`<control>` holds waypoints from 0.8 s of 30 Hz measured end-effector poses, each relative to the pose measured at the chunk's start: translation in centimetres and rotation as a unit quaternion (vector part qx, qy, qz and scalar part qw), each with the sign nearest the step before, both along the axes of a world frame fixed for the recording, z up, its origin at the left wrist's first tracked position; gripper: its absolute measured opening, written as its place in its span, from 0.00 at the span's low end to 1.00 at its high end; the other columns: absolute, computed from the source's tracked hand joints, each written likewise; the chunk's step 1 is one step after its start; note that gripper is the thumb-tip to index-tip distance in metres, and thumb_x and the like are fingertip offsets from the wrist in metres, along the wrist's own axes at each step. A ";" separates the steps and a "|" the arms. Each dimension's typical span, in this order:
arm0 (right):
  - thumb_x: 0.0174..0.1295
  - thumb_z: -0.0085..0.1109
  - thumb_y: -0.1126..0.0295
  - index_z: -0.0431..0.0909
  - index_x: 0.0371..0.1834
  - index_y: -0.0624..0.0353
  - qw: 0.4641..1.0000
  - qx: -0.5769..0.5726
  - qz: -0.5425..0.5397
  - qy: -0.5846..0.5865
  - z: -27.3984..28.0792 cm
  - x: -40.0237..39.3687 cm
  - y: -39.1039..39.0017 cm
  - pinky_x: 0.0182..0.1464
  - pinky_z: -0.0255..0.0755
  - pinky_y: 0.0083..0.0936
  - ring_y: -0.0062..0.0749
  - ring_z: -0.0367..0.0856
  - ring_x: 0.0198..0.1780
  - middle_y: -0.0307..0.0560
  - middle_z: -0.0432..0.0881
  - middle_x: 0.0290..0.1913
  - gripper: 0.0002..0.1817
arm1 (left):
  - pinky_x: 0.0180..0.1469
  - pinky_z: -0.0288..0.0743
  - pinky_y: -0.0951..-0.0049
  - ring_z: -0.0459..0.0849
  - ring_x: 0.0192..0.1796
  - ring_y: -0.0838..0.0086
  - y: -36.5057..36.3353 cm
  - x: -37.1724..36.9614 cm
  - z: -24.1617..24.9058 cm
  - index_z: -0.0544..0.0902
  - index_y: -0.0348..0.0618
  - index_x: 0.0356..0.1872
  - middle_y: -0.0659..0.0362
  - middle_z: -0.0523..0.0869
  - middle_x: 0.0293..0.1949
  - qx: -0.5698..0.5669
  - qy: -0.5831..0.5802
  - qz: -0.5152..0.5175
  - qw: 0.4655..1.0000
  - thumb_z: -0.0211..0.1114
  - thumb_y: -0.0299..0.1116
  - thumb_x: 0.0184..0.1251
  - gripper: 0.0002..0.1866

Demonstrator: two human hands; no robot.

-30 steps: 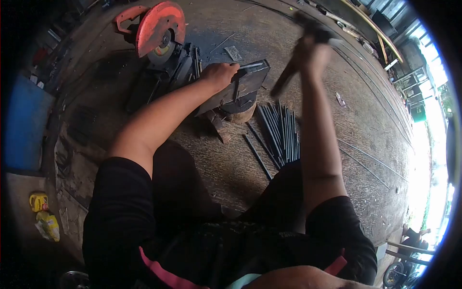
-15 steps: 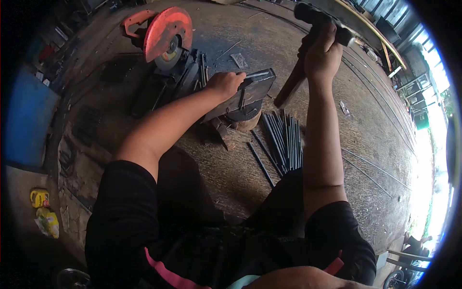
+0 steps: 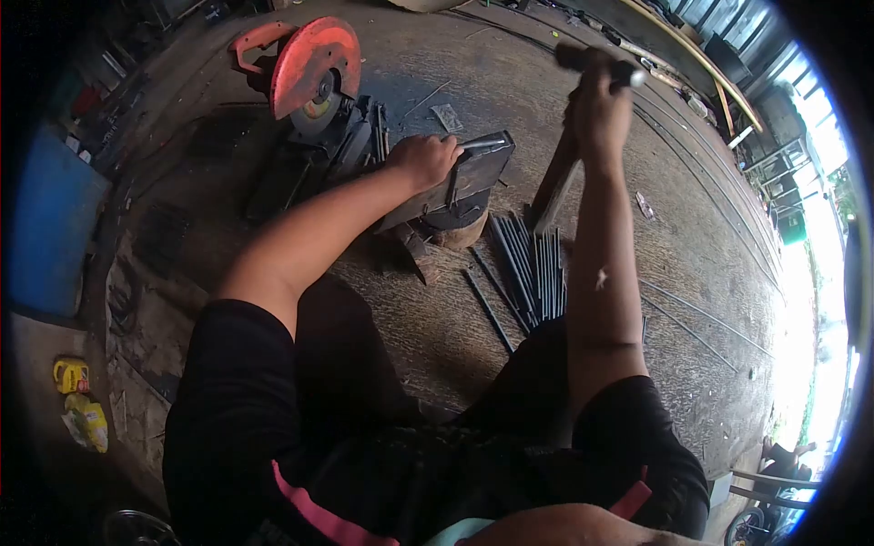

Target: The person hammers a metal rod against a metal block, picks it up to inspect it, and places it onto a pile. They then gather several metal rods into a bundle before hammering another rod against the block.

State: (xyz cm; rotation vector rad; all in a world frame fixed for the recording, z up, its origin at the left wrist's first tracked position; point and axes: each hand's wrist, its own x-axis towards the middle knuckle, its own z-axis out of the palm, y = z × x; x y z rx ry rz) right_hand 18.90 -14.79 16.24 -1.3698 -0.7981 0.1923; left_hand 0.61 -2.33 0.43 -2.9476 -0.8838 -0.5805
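Dim floor (image 3: 696, 237), blurred hammer (image 3: 557, 177), partly hidden rod (image 3: 484, 145), both in hands (image 3: 426, 163)

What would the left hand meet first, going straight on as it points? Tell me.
Most likely the metal rod just past the fingers of the left hand, along the top of the dark metal block; depth is hard to judge here.

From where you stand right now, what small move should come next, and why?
Probably bring the hammer in over the exposed end of the rod: the right hand holds the hammer raised off to the side, and the left hand steadies the rod on the metal block.
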 end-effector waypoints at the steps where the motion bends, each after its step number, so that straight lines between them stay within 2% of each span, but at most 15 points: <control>1: 0.67 0.54 0.49 0.76 0.34 0.63 0.999 0.035 -0.001 -0.011 1.0 -0.4 -0.6 0.24 0.70 0.32 0.30 0.75 0.19 0.41 0.73 0.17 0.24 | 0.32 0.76 0.47 0.84 0.32 0.47 0.1 -0.1 -0.2 0.73 0.44 0.39 0.45 0.83 0.26 0.005 -0.009 -0.015 1.000 0.51 0.44 0.73 0.13; 5: 0.69 0.52 0.54 0.77 0.35 0.64 0.990 0.044 -0.061 -0.118 -3.8 1.4 2.1 0.28 0.72 0.34 0.41 0.78 0.22 0.48 0.78 0.21 0.21 | 0.32 0.76 0.46 0.84 0.31 0.46 0.3 0.3 -0.4 0.74 0.45 0.41 0.47 0.84 0.26 -0.033 0.017 0.002 0.999 0.49 0.46 0.74 0.15; 6: 0.68 0.51 0.56 0.77 0.38 0.65 0.989 -0.029 -0.063 -0.128 -5.9 0.8 2.6 0.37 0.76 0.41 0.55 0.82 0.32 0.59 0.82 0.29 0.19 | 0.33 0.76 0.46 0.84 0.32 0.46 0.3 0.4 -0.5 0.75 0.45 0.42 0.47 0.84 0.26 -0.039 0.036 0.010 0.999 0.48 0.46 0.74 0.15; 7: 0.66 0.52 0.56 0.77 0.43 0.65 0.944 -0.240 -0.113 -0.195 -7.5 0.1 2.8 0.49 0.74 0.45 0.60 0.82 0.46 0.66 0.83 0.38 0.20 | 0.34 0.76 0.45 0.84 0.32 0.45 0.2 0.5 -0.5 0.75 0.45 0.43 0.47 0.84 0.26 -0.045 0.054 0.015 0.997 0.47 0.46 0.74 0.16; 8: 0.64 0.53 0.54 0.77 0.48 0.59 0.922 -0.323 -0.066 -0.202 -11.1 0.6 3.9 0.55 0.72 0.46 0.58 0.79 0.53 0.64 0.82 0.46 0.20 | 0.34 0.76 0.45 0.84 0.32 0.45 0.1 0.6 -1.0 0.75 0.45 0.43 0.47 0.84 0.26 -0.042 0.051 0.009 0.998 0.47 0.46 0.74 0.16; 10: 0.63 0.53 0.49 0.78 0.54 0.48 0.947 -0.278 0.031 -0.160 -11.1 -0.8 2.1 0.58 0.70 0.42 0.57 0.77 0.57 0.60 0.82 0.49 0.22 | 0.35 0.76 0.45 0.84 0.34 0.45 0.8 0.7 -1.4 0.76 0.45 0.45 0.46 0.84 0.28 -0.038 0.023 0.007 0.999 0.46 0.46 0.75 0.17; 12: 0.63 0.53 0.49 0.79 0.53 0.51 0.922 -0.365 0.060 -0.113 -10.2 0.6 3.0 0.57 0.71 0.42 0.56 0.79 0.55 0.61 0.83 0.47 0.22 | 0.36 0.76 0.45 0.84 0.34 0.46 0.5 0.6 -1.6 0.76 0.45 0.44 0.46 0.84 0.27 -0.044 0.034 0.021 0.998 0.46 0.47 0.75 0.17; 13: 0.63 0.53 0.49 0.79 0.53 0.51 0.923 -0.364 0.062 -0.111 -9.2 0.7 3.0 0.57 0.71 0.42 0.56 0.79 0.55 0.61 0.83 0.47 0.22 | 0.34 0.76 0.46 0.84 0.33 0.46 0.4 0.5 -1.4 0.76 0.44 0.43 0.46 0.84 0.26 -0.032 0.046 0.023 0.998 0.47 0.47 0.74 0.17; 15: 0.64 0.53 0.50 0.81 0.48 0.55 0.967 -0.222 0.027 -0.123 -7.1 1.0 3.1 0.55 0.72 0.42 0.58 0.79 0.54 0.64 0.83 0.45 0.21 | 0.33 0.76 0.46 0.84 0.32 0.47 0.6 0.2 -1.1 0.76 0.44 0.41 0.46 0.83 0.25 -0.021 0.058 0.024 0.998 0.48 0.47 0.74 0.17; 16: 0.64 0.54 0.48 0.81 0.44 0.62 0.982 -0.141 -0.008 -0.128 -5.6 1.3 3.3 0.49 0.75 0.40 0.56 0.83 0.46 0.63 0.84 0.39 0.25 | 0.32 0.76 0.47 0.84 0.30 0.47 0.7 0.0 -1.2 0.76 0.44 0.40 0.46 0.83 0.24 -0.019 0.031 0.010 0.999 0.48 0.47 0.74 0.17; 17: 0.64 0.57 0.47 0.80 0.40 0.65 0.995 -0.074 0.024 -0.066 -1.9 -0.6 1.3 0.37 0.76 0.35 0.43 0.85 0.32 0.54 0.83 0.28 0.26 | 0.30 0.76 0.48 0.84 0.29 0.47 0.8 -0.1 -1.3 0.75 0.44 0.38 0.47 0.82 0.23 -0.016 0.001 -0.003 1.000 0.49 0.47 0.74 0.16; 18: 0.68 0.53 0.50 0.78 0.38 0.60 0.996 -0.008 0.032 -0.078 0.4 -1.6 0.1 0.21 0.67 0.24 0.22 0.75 0.20 0.39 0.75 0.19 0.21 | 0.30 0.76 0.48 0.84 0.29 0.47 0.9 -0.1 -1.5 0.75 0.44 0.38 0.47 0.82 0.23 -0.021 0.000 0.001 1.000 0.49 0.47 0.74 0.16; 20: 0.69 0.53 0.52 0.74 0.31 0.60 0.993 0.088 0.032 -0.071 1.7 -2.3 -0.9 0.18 0.67 0.21 0.21 0.73 0.17 0.39 0.74 0.17 0.20 | 0.27 0.75 0.49 0.83 0.27 0.47 1.3 0.0 -1.8 0.75 0.44 0.36 0.47 0.82 0.22 -0.013 -0.027 -0.005 1.000 0.50 0.46 0.73 0.16; 22: 0.70 0.52 0.56 0.79 0.35 0.63 0.973 0.100 -0.069 -0.195 0.1 -1.7 0.3 0.30 0.73 0.32 0.42 0.80 0.25 0.49 0.81 0.23 0.18 | 0.29 0.76 0.49 0.83 0.28 0.47 1.2 0.3 -1.0 0.76 0.44 0.37 0.46 0.82 0.23 -0.022 -0.011 0.012 1.000 0.50 0.46 0.73 0.16; 24: 0.67 0.54 0.53 0.80 0.39 0.59 0.948 0.022 -0.075 -0.307 -3.2 -2.0 1.5 0.40 0.76 0.38 0.54 0.84 0.38 0.57 0.85 0.34 0.18 | 0.30 0.76 0.48 0.84 0.30 0.47 0.6 -0.1 -1.1 0.76 0.45 0.38 0.46 0.83 0.24 -0.037 0.009 0.026 0.999 0.50 0.46 0.73 0.16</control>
